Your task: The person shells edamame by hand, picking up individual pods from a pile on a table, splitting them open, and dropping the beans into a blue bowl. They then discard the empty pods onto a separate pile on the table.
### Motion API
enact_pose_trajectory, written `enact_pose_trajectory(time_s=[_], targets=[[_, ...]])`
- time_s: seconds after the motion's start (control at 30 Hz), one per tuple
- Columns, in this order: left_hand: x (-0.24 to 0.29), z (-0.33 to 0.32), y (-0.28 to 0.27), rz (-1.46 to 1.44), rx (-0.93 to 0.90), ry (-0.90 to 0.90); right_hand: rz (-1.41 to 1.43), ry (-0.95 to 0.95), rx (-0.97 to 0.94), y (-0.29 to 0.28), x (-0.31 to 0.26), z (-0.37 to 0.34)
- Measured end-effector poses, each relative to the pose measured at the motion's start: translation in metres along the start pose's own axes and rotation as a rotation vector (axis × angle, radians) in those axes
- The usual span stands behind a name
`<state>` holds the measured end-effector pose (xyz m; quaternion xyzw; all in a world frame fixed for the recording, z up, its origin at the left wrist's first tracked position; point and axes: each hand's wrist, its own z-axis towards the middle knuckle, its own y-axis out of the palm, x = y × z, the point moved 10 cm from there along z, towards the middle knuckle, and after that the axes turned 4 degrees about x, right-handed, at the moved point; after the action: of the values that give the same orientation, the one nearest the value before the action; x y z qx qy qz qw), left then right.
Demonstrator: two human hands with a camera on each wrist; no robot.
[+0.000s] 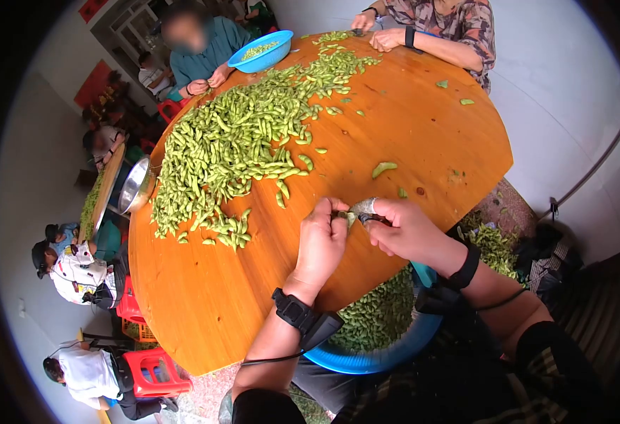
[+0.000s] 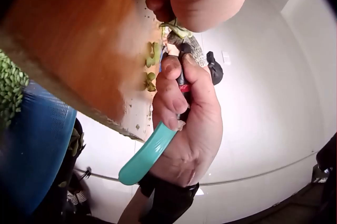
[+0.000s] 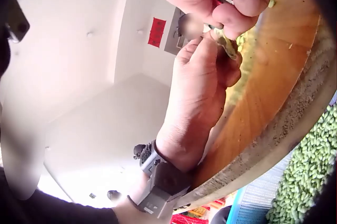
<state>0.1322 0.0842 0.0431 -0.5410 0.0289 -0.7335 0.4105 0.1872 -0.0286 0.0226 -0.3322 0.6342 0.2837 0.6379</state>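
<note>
Over the near part of the wooden table, my left hand [image 1: 322,244] pinches a split green pod [image 1: 351,218] with thumb and fingers. Close against it, my right hand [image 1: 410,230] grips a tool with a teal handle [image 2: 150,155] and a black and red middle; its working end is hidden at the pod. Whitish wrapping [image 1: 363,205] covers one right fingertip. In the right wrist view the pod [image 3: 227,46] hangs between the fingertips of my left hand [image 3: 192,89], the right fingers touching or nearly touching it.
A large pile of pods [image 1: 218,145] spreads over the table [image 1: 409,134]. Below its near edge stands a blue basin [image 1: 366,364] of green beans. Two people sit across, near a blue bowl [image 1: 262,62]. A metal bowl [image 1: 137,185] is at the left edge, pods [image 1: 493,247] lie low right.
</note>
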Motion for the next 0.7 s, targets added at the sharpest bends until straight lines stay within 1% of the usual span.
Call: enact_pose_trajectory(time_s=[0.1, 0.13, 0.17, 0.2, 0.23, 0.27, 0.3, 0.33, 0.4, 0.43, 0.5, 0.53, 0.57, 0.6, 0.63, 0.67, 0.7], targets=[[0.007, -0.003, -0.006, 0.043, 0.001, 0.034, 0.064, 0.017, 0.039, -0.008, 0.01, 0.004], [0.013, -0.01, -0.004, 0.117, -0.055, 0.043, 0.064, 0.012, 0.036, -0.014, 0.007, 0.005], [0.02, -0.021, -0.002, 0.192, -0.112, 0.05, 0.005, 0.027, 0.099, -0.032, 0.006, 0.007], [0.03, -0.036, 0.003, 0.161, -0.224, 0.029, -0.053, 0.043, 0.159, -0.05, 0.007, 0.009], [0.041, -0.053, 0.007, 0.132, -0.336, 0.007, -0.1, 0.058, 0.176, -0.066, 0.01, 0.01], [0.054, -0.07, 0.012, 0.207, -0.455, 0.078, -0.144, 0.07, 0.195, -0.082, 0.014, 0.012], [0.064, -0.084, 0.012, 0.174, -0.497, 0.054, -0.168, 0.097, 0.244, -0.1, 0.019, 0.012], [0.075, -0.09, 0.009, 0.184, -0.488, 0.042, -0.191, 0.122, 0.292, -0.116, 0.025, 0.011], [0.085, -0.095, 0.001, 0.138, -0.471, -0.046, 0.019, 0.161, 0.331, -0.132, 0.032, 0.008], [0.081, -0.09, -0.002, 0.151, -0.462, -0.045, 0.075, 0.178, 0.316, -0.134, 0.033, 0.009], [0.066, -0.07, -0.011, 0.189, -0.423, -0.016, 0.081, 0.169, 0.3, -0.136, 0.034, 0.012], [0.055, -0.05, -0.021, 0.281, -0.324, 0.049, 0.082, 0.17, 0.295, -0.136, 0.036, 0.012], [0.037, -0.026, -0.033, 0.349, -0.197, -0.006, 0.091, 0.171, 0.304, -0.134, 0.034, 0.011], [0.028, -0.001, -0.044, 0.419, -0.049, 0.056, 0.094, 0.166, 0.303, -0.133, 0.032, 0.01], [0.008, 0.022, -0.051, 0.531, 0.05, 0.066, 0.087, 0.158, 0.309, -0.134, 0.031, 0.008], [-0.004, 0.042, -0.054, 0.629, 0.08, 0.087, 0.081, 0.151, 0.318, -0.134, 0.03, 0.007], [-0.017, 0.06, -0.054, 0.732, 0.148, 0.212, 0.082, 0.149, 0.318, -0.135, 0.031, 0.007]])
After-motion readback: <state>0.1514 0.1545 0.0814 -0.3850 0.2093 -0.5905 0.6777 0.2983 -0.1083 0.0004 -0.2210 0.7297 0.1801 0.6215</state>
